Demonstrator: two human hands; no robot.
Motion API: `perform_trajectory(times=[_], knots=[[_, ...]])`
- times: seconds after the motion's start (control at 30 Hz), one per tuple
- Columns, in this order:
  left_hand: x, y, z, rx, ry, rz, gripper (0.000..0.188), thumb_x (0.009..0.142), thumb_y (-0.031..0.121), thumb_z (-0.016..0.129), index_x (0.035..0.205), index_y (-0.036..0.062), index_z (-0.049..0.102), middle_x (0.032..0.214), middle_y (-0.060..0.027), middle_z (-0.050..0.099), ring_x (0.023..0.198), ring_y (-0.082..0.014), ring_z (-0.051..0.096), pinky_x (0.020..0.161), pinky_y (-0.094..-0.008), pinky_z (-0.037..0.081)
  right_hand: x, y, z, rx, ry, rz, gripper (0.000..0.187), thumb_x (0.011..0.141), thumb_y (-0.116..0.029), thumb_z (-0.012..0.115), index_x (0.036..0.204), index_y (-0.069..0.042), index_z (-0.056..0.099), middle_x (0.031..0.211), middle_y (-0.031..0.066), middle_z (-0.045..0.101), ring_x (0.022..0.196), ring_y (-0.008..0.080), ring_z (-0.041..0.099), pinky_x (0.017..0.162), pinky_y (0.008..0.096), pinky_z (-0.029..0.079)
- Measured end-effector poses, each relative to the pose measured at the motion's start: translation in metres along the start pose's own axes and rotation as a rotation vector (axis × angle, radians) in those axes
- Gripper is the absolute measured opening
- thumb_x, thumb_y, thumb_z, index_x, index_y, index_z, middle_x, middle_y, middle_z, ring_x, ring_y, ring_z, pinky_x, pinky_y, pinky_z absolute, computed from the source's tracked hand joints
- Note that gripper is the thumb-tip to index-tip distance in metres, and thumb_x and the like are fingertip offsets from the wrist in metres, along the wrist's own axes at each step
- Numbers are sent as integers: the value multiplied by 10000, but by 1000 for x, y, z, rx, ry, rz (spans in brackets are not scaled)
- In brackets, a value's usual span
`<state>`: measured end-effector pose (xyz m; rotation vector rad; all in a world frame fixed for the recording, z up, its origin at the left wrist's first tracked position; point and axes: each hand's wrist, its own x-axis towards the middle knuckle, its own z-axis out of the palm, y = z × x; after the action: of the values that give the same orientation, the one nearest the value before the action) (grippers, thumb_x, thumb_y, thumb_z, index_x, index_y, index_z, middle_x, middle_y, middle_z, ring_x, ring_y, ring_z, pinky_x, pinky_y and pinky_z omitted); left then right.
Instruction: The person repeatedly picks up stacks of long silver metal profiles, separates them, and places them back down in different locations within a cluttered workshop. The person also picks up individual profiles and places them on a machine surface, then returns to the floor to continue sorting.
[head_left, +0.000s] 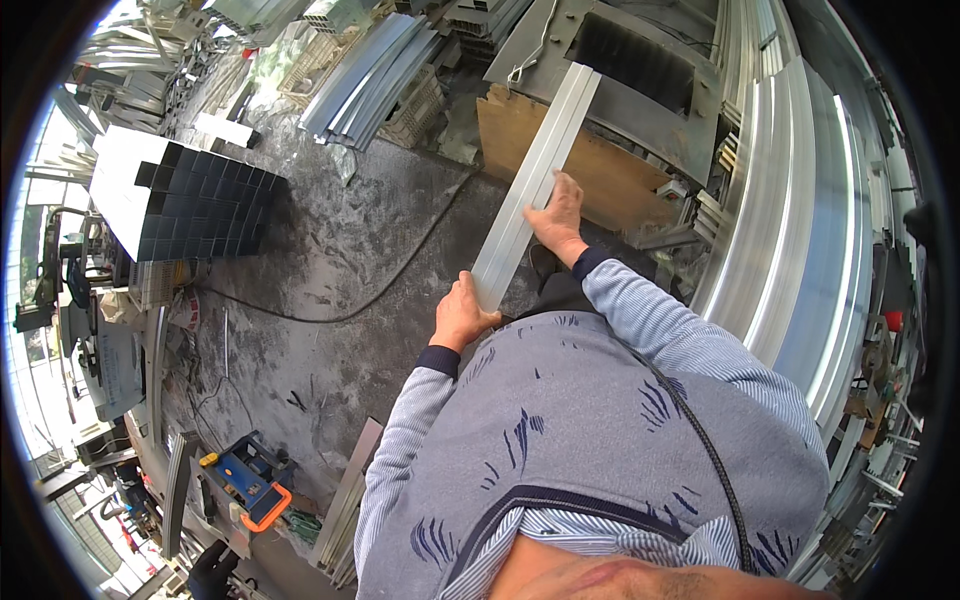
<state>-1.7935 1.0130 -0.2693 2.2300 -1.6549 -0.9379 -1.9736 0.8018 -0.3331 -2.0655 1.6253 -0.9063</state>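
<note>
A long silvery metal profile (535,180) with lengthwise ridges slants across in front of my body, its far end up by the metal-topped bench (640,75). Around its near end, at the left edge, my left hand (463,315) is closed, thumb toward me. Farther along, my right hand (560,210) grips the opposite edge with the fingers bent over it. Part of each hand's fingers is hidden behind the profile. Below the bench top stands a brown board (540,150), partly covered by the profile.
Long metal profiles (790,200) lie stacked along my right. On the left stands a pile of dark-ended square tubes (205,205). A black cable (375,300) runs over the floor. A blue and orange tool case (245,480) sits lower left; more profiles (370,80) lie at the back.
</note>
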Motion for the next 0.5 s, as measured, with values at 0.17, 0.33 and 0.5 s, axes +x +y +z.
perform_trajectory(times=[0.17, 0.33, 0.5], knots=[[-5, 7, -12, -72, -35, 50, 735, 784, 390, 897, 1266, -17, 521, 1153, -294, 723, 1096, -468, 723, 931, -525, 584, -5, 11, 0, 1250, -418, 958, 732, 824, -181, 856, 1460, 27, 560, 1393, 190, 652, 1284, 370, 611, 1179, 526, 446], [5, -14, -6, -356, -91, -51, 533, 1016, 295, 663, 1433, -31, 596, 1219, -294, 755, 1158, -403, 740, 987, -456, 573, -20, 9, 6, 1527, -449, 1022, 519, 913, -134, 815, 1373, 19, 630, 1305, 150, 704, 1280, 348, 610, 1202, 539, 416], [11, -40, -4, -778, -180, -31, 482, 1034, 177, 621, 1472, -23, 596, 1281, -177, 754, 1195, -236, 705, 1052, -365, 530, -22, 12, 13, 1402, -332, 1058, 489, 931, -110, 827, 1326, 103, 633, 1265, 212, 723, 1177, 362, 685, 1093, 532, 530]])
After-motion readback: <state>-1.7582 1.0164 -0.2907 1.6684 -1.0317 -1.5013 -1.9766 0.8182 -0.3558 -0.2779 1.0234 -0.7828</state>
